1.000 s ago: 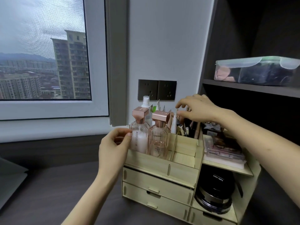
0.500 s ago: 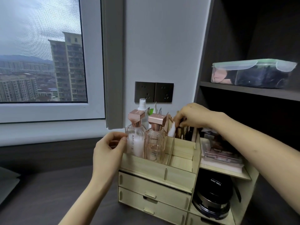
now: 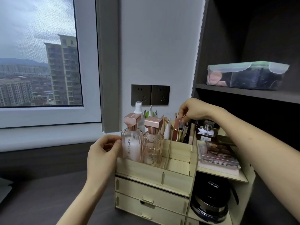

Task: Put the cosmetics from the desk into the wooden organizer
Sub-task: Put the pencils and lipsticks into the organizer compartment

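The wooden organizer (image 3: 155, 174) stands on the dark tabletop (image 3: 40, 192). The right hand (image 3: 194, 109) reaches over its rear compartment. Its grip is clamped, fingertips pinching the top of a slim pen (image 3: 181, 126) that stands upright among other sticks and pencils. The left hand (image 3: 103, 153) sits at the organizer's upper left edge, fingers curled, thumb tip against the MARUBI bottle (image 3: 130, 143) — whether that grip holds anything I cannot tell. A second pink-capped bottle (image 3: 152, 146) stands just beside it in the front compartment, with a white spray bottle (image 3: 138, 109) behind. On the right shelf lies a palette (image 3: 217, 154) — below it, a black round case (image 3: 211, 197). 2 drawers (image 3: 152, 187) sit closed in front.
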